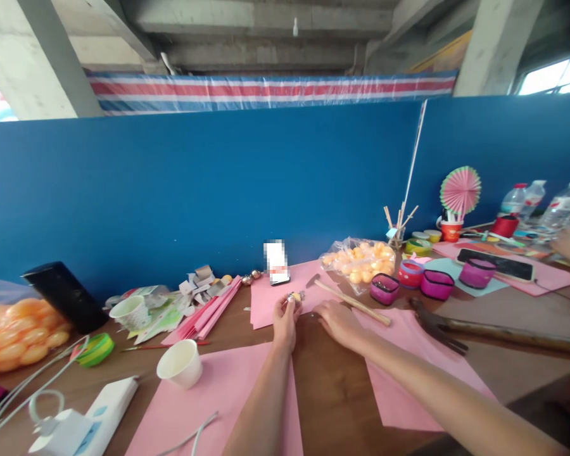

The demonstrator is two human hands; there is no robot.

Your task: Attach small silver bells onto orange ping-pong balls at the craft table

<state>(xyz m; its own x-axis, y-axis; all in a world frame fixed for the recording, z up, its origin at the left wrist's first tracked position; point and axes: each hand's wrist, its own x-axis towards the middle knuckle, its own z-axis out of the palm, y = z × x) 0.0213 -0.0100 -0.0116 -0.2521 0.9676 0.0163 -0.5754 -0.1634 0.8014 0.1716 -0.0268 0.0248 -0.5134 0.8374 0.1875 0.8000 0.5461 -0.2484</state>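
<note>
My left hand [286, 322] is closed, its thumb and fingers pinching a small yellow and metallic piece [296, 296] above the table. The piece is too small to name exactly. Palm down, my right hand [336, 322] rests on the brown tabletop with its fingers reaching left. A tiny dark bit [312, 315] lies by its fingertips. Just beyond that hand is a small hammer [356, 300] with a wooden handle. Sheets of pink paper [261, 310] lie around both hands, and a phone [278, 266] with a lit screen stands behind them.
A bag of orange balls [368, 259] sits behind the hammer, near several purple containers [437, 285]. A larger claw hammer [479, 328] lies right. At left are a white paper cup [180, 364], a power strip [109, 411] and cables. A blue partition [247, 183] closes the back.
</note>
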